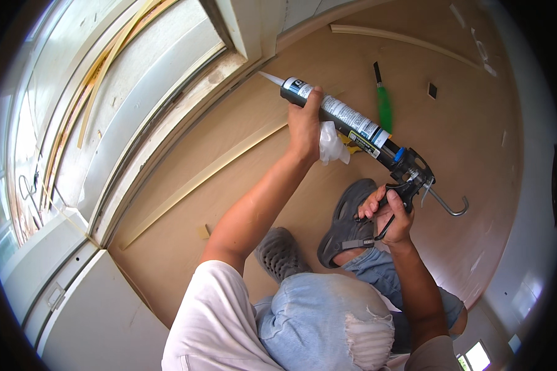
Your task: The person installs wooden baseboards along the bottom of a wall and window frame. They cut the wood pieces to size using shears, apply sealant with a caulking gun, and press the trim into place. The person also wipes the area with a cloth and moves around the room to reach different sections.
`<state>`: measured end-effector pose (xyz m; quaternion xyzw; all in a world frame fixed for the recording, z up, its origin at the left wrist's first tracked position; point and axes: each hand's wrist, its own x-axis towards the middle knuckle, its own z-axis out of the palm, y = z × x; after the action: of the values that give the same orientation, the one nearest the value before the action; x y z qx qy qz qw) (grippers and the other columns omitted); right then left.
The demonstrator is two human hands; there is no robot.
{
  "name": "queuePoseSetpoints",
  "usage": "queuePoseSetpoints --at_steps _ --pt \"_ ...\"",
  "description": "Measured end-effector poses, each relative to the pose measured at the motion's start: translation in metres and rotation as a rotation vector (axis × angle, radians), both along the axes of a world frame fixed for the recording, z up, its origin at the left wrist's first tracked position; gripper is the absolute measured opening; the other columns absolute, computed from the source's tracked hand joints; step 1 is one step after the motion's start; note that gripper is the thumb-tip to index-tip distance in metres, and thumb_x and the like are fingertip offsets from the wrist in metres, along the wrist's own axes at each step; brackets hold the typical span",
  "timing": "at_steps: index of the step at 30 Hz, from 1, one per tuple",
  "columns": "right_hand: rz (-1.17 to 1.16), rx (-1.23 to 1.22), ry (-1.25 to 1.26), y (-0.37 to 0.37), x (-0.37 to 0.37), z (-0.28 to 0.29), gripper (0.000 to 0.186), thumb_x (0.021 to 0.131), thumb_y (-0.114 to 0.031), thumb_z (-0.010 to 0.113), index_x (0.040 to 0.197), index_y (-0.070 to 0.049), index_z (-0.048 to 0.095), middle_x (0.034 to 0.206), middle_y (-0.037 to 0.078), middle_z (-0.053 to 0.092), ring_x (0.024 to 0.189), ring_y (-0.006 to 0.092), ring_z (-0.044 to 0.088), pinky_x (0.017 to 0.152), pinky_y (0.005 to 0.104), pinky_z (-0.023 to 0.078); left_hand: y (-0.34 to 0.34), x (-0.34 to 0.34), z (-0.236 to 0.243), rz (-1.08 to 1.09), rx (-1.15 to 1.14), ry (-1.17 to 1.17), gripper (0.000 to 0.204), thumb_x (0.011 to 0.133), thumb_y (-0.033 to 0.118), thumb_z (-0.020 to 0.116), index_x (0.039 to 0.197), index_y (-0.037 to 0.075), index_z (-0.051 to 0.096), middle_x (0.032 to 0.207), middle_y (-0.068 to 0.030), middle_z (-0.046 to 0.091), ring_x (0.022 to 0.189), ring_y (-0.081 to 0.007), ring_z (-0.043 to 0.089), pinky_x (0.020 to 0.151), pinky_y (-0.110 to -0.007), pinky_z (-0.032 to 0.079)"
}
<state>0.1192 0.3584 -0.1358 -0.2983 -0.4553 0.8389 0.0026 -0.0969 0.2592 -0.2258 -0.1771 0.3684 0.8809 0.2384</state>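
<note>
My left hand (303,127) is closed round the front of a caulk gun's tube (346,115), which has white labels and a pale tapered nozzle (271,78) pointing up-left toward the door frame's lower edge. A crumpled translucent plastic piece (333,143) hangs beside those fingers; whether they hold it I cannot tell. My right hand (390,216) grips the gun's black handle and trigger (402,193), with the hooked metal rod (452,207) sticking out behind. Under the gun a green-handled tool (384,102) lies on the brown floor.
Along the left runs a pale door frame (148,99) with wood strips (93,93) inside. Long trim pieces (210,173) (402,38), a small black rectangle (432,91) and a small offcut (203,232) lie on the floor. My grey shoes (346,216) and jeans are below; a white wall curves at right.
</note>
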Motion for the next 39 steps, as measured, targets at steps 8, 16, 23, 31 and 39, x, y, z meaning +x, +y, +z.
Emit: queuePoseSetpoints --at_steps 8,16,23,31,39 --pt "-0.06 0.004 -0.009 0.016 -0.003 -0.001 0.03 0.099 -0.036 0.05 0.094 -0.007 0.054 0.075 0.007 0.052 0.07 0.0214 0.053 0.07 0.0411 0.047 0.032 -0.008 -0.009 -0.038 -0.045 -0.001 0.025 0.093 0.024 0.067 0.096 0.002 0.056 0.082 -0.006 0.062 0.07 -0.0155 0.059 0.063 -0.033 0.05" --pt "-0.096 -0.065 0.028 0.017 -0.007 -0.002 0.029 0.099 -0.034 0.052 0.096 -0.006 0.054 0.077 0.009 0.054 0.072 0.0226 0.056 0.073 0.0418 0.049 0.038 -0.016 -0.01 -0.107 -0.086 0.009 0.028 0.091 0.026 0.069 0.096 0.001 0.058 0.082 -0.0044 0.061 0.07 -0.0138 0.057 0.064 -0.032 0.047" --pt "-0.004 0.085 0.163 0.037 -0.017 0.022 0.057 0.093 -0.056 0.053 0.111 -0.002 0.055 0.095 0.015 0.059 0.092 0.0302 0.06 0.092 0.0471 0.046 0.026 -0.025 0.006 -0.281 0.019 -0.047 0.038 0.089 0.041 0.071 0.094 0.006 0.056 0.065 -0.0042 0.056 0.051 -0.0155 0.053 0.048 -0.03 0.044" --pt "0.218 -0.066 0.071 0.107 -0.059 0.142 0.093 0.088 -0.081 0.033 0.12 0.003 0.058 0.1 0.016 0.062 0.094 0.0305 0.058 0.09 0.0474 0.046 0.0 -0.003 0.042 -0.228 0.648 0.003 0.034 0.095 0.046 0.064 0.098 0.012 0.061 0.077 -0.0019 0.062 0.049 -0.0108 0.045 0.04 -0.024 0.038" --pt "0.244 0.392 -0.634 0.184 0.012 0.176 0.065 0.098 -0.06 0.041 0.119 -0.002 0.061 0.105 0.014 0.069 0.095 0.0285 0.067 0.087 0.0456 0.052 0.02 0.065 0.069 -0.242 0.352 -0.33 0.034 0.084 0.039 0.078 0.082 0.009 0.063 0.054 0.0005 0.048 0.04 -0.0106 0.042 0.038 -0.027 0.032"
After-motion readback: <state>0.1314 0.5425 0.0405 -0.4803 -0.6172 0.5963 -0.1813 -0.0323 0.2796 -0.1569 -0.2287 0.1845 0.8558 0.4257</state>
